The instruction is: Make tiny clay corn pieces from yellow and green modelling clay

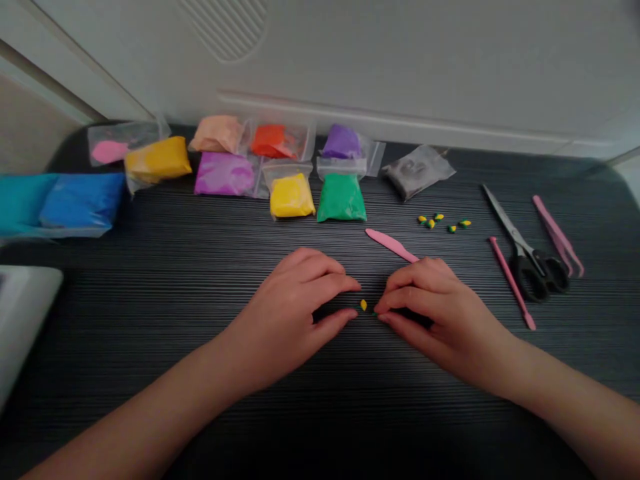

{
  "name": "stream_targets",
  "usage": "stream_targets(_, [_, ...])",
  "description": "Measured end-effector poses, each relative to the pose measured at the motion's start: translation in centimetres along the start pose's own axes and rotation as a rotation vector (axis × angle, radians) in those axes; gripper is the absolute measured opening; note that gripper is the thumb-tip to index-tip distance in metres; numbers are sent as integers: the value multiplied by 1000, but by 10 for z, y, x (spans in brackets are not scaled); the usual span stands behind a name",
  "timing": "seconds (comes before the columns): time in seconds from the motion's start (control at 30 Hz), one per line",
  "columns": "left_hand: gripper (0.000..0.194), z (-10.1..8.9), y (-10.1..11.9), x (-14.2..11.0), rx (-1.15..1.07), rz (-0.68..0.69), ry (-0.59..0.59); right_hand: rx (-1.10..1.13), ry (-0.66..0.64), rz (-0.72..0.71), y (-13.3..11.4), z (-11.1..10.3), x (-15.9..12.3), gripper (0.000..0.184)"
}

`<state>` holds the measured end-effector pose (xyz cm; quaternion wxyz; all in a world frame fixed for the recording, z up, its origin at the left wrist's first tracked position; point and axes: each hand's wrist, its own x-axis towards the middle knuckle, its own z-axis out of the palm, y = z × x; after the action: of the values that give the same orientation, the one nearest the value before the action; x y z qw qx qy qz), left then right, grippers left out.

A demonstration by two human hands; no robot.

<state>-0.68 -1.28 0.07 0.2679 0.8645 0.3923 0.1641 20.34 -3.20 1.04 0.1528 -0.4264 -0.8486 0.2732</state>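
Between my two hands a tiny yellow clay piece (363, 305) lies on the dark ridged table. My left hand (315, 300) is beside it, thumb and forefinger apart with nothing between them. My right hand (430, 303) pinches a tiny bit of green clay (375, 313) at its fingertips, close to the tabletop. Just beyond that hand a pink clay knife (391, 245) lies with its handle end partly hidden behind the fingers. Several small yellow-and-green clay pieces (431, 224) sit in a loose group farther back on the right.
Bagged clay stands along the back, including a green pack (342, 197), a yellow pack (292, 196) and a grey pack (417, 173). Blue packs (83, 203) are at left. Scissors (530, 257), a pink stick tool (512, 283) and pink tweezers (557, 233) lie at right.
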Motion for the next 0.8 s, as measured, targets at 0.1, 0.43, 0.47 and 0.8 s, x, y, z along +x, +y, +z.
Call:
stream_targets(0.1, [21, 0, -2, 2, 4, -1, -15, -18, 13, 0, 3, 2, 2, 13])
stream_targets(0.43, [19, 4, -3, 1, 2, -9, -28, -39, 33, 16, 3, 4, 5, 11])
stream_targets(0.47, [19, 4, -3, 1, -2, -11, -27, -40, 34, 15, 3, 5, 5, 12])
stream_targets(0.8, [18, 3, -1, 1, -13, -16, -26, -66, 46, 20, 2, 6, 5, 13])
